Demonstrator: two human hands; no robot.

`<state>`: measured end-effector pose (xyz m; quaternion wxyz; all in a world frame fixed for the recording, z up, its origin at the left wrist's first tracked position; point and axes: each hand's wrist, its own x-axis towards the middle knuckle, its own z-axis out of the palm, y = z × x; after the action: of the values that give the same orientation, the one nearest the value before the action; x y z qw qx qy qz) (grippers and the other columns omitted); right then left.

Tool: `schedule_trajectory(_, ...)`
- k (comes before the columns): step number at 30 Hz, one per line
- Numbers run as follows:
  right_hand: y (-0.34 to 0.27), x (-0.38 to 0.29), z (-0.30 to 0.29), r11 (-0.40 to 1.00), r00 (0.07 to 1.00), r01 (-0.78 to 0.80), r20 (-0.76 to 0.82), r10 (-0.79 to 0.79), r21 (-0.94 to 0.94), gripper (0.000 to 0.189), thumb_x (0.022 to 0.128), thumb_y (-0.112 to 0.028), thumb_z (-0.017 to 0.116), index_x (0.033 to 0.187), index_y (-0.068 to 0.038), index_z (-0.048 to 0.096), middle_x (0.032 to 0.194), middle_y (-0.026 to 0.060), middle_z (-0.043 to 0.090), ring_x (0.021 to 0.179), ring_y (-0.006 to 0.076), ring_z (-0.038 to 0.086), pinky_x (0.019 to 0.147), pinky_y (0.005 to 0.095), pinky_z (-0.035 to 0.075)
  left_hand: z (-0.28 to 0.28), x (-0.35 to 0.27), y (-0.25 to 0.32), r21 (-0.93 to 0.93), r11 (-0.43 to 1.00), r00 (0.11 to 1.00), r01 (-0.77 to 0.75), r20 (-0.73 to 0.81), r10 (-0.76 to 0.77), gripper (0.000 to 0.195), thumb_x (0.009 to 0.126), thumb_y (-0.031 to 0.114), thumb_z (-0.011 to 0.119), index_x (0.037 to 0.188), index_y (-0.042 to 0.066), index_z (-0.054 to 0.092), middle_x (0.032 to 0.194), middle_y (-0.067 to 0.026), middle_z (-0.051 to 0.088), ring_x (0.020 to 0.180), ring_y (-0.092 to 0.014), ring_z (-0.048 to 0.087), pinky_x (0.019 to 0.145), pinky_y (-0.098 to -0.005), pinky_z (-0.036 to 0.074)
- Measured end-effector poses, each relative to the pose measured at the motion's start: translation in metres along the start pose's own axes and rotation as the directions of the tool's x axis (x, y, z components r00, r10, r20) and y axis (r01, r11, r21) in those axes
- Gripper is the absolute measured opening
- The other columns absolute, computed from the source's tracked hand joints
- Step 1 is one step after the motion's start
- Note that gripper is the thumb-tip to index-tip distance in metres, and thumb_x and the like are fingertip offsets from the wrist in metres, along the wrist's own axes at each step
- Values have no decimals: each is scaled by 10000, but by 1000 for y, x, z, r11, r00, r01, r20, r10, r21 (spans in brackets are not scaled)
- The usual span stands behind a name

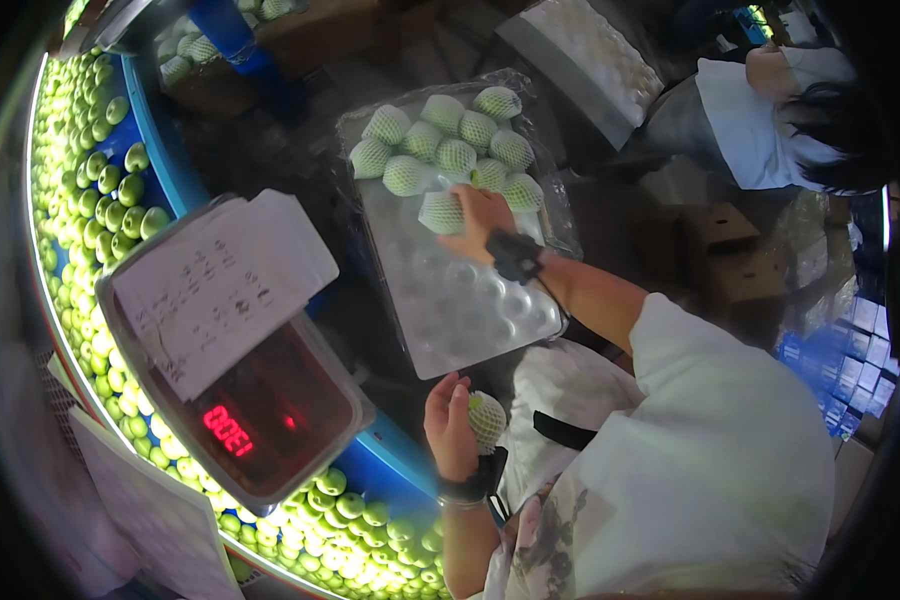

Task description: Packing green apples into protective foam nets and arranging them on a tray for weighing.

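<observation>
My right hand (pixel 481 223) reaches over a pale moulded fruit tray (pixel 457 322) with round hollows. Its thumb and fingers are around a green apple in a white foam net (pixel 440 213). Beyond that hand, several more netted apples (pixel 421 140) fill the far part of the tray. Clear plastic film (pixel 566 232) sticks out around the tray's edges. Lower down, close to my body, my left hand (pixel 451 431) holds another netted apple (pixel 487 421) by its thumb side. Both wrists wear black bands.
A display unit (pixel 292 397) with lit red digits and a handwritten card (pixel 225 277) stands at left. Behind it curves a brightly lit blue trough of green apples (pixel 131 191). A co-worker (pixel 765 127) is at upper right, near another tray (pixel 589 64) and cardboard boxes (pixel 742 274).
</observation>
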<state>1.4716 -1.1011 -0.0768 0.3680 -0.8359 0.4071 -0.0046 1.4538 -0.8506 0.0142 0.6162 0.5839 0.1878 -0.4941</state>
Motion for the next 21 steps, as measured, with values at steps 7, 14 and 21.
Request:
schedule_trajectory(7, 19, 38, 28, 967, 960, 70, -245, -131, -244, 638, 619, -214, 726, 1154, -44, 423, 1154, 171, 411, 1038, 302, 437, 875, 385, 374, 8, 7, 4, 59, 998, 999, 5, -45, -2, 239, 880, 196, 469, 1016, 9, 526, 914, -74, 578, 814, -132, 530, 714, -241, 441)
schedule_trajectory(14, -20, -91, 12, 697, 716, 35, 468, -518, 717, 620, 749, -286, 622, 1237, -18, 350, 1194, 153, 418, 1147, 242, 385, 911, 352, 357, 29, 32, 13, -200, 902, 921, -384, -9, 390, 513, 919, 406, 308, 1223, -5, 354, 1165, -94, 447, 1056, -197, 442, 932, -336, 333)
schedule_trajectory(21, 30, -21, 26, 926, 917, 318, -185, -355, -201, 550, 608, -140, 671, 1074, 6, 415, 1043, 217, 442, 955, 351, 438, 845, 417, 357, -23, -10, 9, 111, 911, 905, -396, -122, 408, 306, 879, 96, 453, 1160, -24, 446, 1122, -94, 502, 1056, -154, 450, 936, -285, 315)
